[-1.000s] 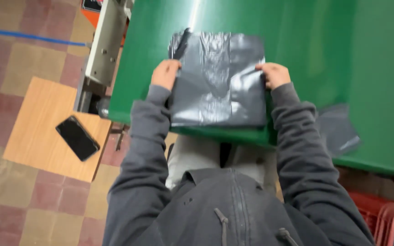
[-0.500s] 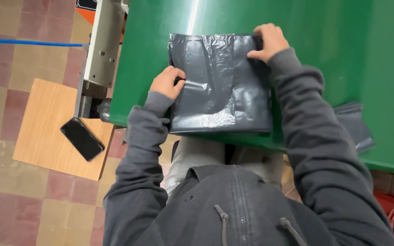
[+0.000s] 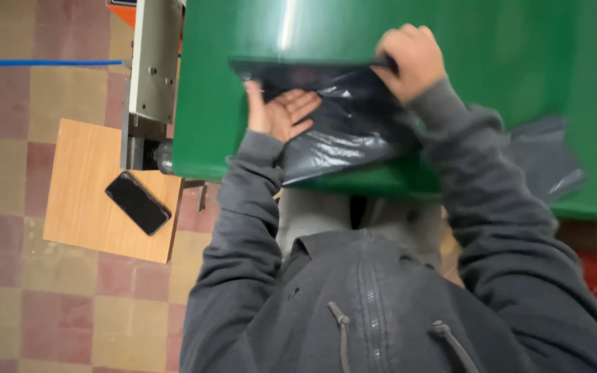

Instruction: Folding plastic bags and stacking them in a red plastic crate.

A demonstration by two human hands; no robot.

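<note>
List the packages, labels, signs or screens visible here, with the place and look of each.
Phone: on the wooden board left of the green table; flat black rectangle, screen dark.
Bag: on the table's near edge under both hands; dark grey, shiny, crumpled plastic.
Second bag: on the table at right; same grey plastic.
No labels or signs visible.

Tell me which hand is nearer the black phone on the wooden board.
Left. The left hand lies on the dark plastic bag, right of the phone; the right hand grips the bag's far edge, farther right.
</note>
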